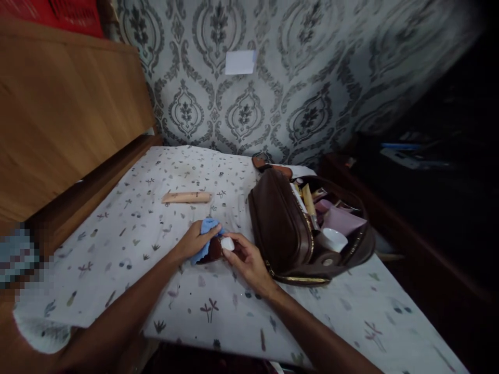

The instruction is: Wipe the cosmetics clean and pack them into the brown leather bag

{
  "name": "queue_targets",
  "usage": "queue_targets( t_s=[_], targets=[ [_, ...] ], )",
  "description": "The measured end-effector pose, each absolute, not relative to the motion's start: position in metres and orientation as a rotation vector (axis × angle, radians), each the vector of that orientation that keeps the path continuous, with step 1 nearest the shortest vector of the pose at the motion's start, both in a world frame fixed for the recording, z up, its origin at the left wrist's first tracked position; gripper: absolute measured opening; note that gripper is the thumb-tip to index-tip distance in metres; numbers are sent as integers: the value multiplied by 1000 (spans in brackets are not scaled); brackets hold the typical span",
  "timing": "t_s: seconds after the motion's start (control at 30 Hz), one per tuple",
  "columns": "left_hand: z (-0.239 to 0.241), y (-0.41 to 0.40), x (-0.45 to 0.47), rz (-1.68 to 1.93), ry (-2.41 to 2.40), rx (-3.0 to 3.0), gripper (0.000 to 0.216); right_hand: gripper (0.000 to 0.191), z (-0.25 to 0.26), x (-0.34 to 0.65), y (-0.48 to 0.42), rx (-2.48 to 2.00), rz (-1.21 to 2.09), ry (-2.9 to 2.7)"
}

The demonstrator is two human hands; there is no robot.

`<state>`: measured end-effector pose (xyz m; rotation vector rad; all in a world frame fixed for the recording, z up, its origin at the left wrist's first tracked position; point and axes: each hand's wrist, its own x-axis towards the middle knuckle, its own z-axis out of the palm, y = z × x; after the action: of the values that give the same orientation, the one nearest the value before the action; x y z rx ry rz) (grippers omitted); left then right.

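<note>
My left hand [196,240] is closed on a blue cloth [207,228] and presses it against a small dark brown bottle [213,251] with a white cap [227,243]. My right hand [246,258] grips the bottle at the cap end, fingers curled round it. Both hands hover just above a white patterned sheet [163,291]. An open brown leather pouch [288,228] lies right beside my right hand, filled with cosmetics, among them a white jar [332,239] and a pink item [343,219].
A beige tube [186,197] lies on the sheet beyond my hands. A wooden headboard [66,114] rises at the left. Patterned wallpaper [273,88] with a white note [240,62] backs the bed. A dark side table [409,156] stands at the right.
</note>
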<state>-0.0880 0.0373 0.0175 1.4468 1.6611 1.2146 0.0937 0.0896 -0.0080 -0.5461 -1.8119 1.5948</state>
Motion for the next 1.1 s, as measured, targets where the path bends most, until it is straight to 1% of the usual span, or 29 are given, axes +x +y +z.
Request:
queue_targets(
  t_s=[0.17,0.4,0.47,0.57,0.6,0.63,0.7,0.77,0.97,1.1],
  targets=[
    [26,31,-78,1309,1763,1509,37,37,-4,92,89,-562,1637,-1720],
    [26,27,-77,1283,1815,1579,27,32,-7,90,90,-604,1618,-1656],
    [26,25,-79,1286,1834,1568,33,30,-8,91,91,-615,1577,-1668],
    [28,22,-78,1281,1876,1710,57,29,-8,91,92,-620,1544,-1684],
    [28,21,-77,1246,1879,1829,59,30,-8,91,93,-613,1532,-1687],
    [29,21,-75,1186,1884,1959,57,30,-8,91,93,-604,1518,-1689],
    [30,20,-70,1026,1917,2162,47,30,-10,91,94,-593,1499,-1689],
    [31,21,-67,903,1980,2241,41,29,-11,90,95,-595,1503,-1683],
    [38,22,-78,817,1989,2202,40,24,-12,91,95,-595,1424,-1735],
    [44,23,-89,780,1992,2008,41,18,-3,96,94,-589,1258,-1799]
  ],
)
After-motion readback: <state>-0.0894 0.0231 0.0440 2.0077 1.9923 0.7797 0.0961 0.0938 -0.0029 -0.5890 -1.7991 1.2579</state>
